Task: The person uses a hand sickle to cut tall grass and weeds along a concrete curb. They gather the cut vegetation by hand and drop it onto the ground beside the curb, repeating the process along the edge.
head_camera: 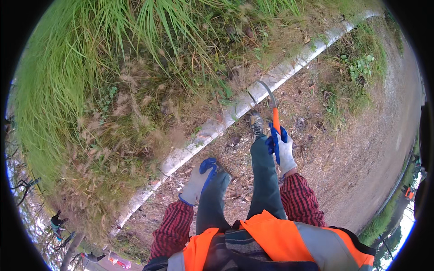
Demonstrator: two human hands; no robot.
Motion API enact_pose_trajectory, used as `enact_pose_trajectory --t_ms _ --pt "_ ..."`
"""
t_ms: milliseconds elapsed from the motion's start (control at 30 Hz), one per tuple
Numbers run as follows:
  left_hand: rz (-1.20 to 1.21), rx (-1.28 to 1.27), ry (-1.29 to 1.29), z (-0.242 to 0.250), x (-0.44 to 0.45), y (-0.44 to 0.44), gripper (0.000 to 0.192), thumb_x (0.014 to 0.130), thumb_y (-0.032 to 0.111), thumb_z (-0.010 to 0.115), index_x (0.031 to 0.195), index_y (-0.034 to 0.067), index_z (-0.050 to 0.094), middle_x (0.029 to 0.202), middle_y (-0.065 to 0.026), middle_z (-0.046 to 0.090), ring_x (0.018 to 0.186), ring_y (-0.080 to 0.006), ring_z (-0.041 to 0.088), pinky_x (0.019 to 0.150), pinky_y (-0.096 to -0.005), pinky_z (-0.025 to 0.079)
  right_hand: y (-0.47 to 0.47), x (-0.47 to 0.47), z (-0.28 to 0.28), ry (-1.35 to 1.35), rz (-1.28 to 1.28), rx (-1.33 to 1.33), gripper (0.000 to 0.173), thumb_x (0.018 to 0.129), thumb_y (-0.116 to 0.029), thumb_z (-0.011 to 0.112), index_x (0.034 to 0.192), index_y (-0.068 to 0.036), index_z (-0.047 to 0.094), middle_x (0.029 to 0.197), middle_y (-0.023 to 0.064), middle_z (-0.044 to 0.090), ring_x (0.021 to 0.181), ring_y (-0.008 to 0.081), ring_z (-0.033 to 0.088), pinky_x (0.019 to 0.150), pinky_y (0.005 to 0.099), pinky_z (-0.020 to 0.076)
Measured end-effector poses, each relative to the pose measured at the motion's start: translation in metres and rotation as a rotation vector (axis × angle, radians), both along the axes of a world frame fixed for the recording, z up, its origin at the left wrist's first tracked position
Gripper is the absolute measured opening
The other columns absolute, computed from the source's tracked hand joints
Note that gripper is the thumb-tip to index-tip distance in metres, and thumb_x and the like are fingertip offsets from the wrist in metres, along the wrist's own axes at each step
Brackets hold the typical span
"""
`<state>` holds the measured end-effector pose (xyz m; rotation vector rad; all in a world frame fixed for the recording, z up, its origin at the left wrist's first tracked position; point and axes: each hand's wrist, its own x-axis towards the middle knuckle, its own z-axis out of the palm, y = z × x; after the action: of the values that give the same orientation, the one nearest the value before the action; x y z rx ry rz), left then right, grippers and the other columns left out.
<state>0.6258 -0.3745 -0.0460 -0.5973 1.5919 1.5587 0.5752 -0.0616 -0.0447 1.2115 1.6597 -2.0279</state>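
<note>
My right hand (282,147), in a white glove with blue-coated fingers, grips the orange handle of a sickle (276,118). The sickle's curved metal blade points away from me and reaches over the pale concrete curb (218,123). Beside my left knee is my left hand (200,179), gloved the same way; its fingers are bent and partly hidden, and no tool shows in it. Beyond the curb grow tall green grass (84,67) and dry grass with fuzzy seed heads (132,91).
My shoe (256,123) stands close to the curb on ground littered with dry leaves and chips. A weed patch (361,69) grows at right beside a gravelly path (366,152). Far off at lower left, a person (57,223) is near a tree trunk (72,252).
</note>
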Motion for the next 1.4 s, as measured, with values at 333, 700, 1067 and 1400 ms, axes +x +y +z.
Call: enact_pose_trajectory --t_ms 333,700,1067,1400 --pt "-0.072 -0.01 0.442 -0.066 -0.279 0.194 0.032 0.087 0.006 0.058 0.119 0.001 0.055 0.103 -0.0038 0.064 0.093 -0.0115 0.06 0.081 -0.0246 0.048 0.008 -0.214 -0.163 0.085 -0.131 -0.137 0.028 0.093 -0.023 0.056 0.117 -0.01 0.053 0.062 -0.0005 0.054 0.044 0.0076 0.045 0.039 0.0233 0.0352" --pt "-0.049 -0.594 0.464 -0.253 -0.466 0.146 0.045 0.077 0.025 0.065 0.118 0.009 0.058 0.085 -0.0072 0.065 0.065 -0.0157 0.056 0.062 -0.029 0.046 0.038 -0.164 -0.212 0.013 -0.183 -0.383 0.034 0.095 -0.023 0.053 0.124 -0.005 0.049 0.061 0.0021 0.053 0.043 0.0081 0.045 0.038 0.0238 0.0356" --pt "-0.901 -0.923 0.598 -0.299 -0.402 0.243 0.066 0.08 0.027 0.062 0.14 0.018 0.035 0.145 -0.0132 0.031 0.129 -0.0376 0.033 0.104 -0.0493 0.032 0.065 -0.165 -0.161 0.026 -0.098 -0.129 0.039 0.094 -0.022 0.054 0.127 -0.005 0.045 0.069 -0.001 0.051 0.052 0.004 0.046 0.044 0.0184 0.0358" --pt "-1.031 -0.555 0.257 -0.322 -0.338 0.213 0.058 0.083 0.034 0.053 0.137 0.017 0.039 0.141 -0.0159 0.038 0.129 -0.0315 0.039 0.099 -0.0488 0.035 0.014 -0.267 -0.238 0.026 0.044 -0.221 0.032 0.096 -0.026 0.05 0.121 -0.007 0.047 0.066 0.005 0.059 0.043 0.0085 0.044 0.038 0.0229 0.0355"
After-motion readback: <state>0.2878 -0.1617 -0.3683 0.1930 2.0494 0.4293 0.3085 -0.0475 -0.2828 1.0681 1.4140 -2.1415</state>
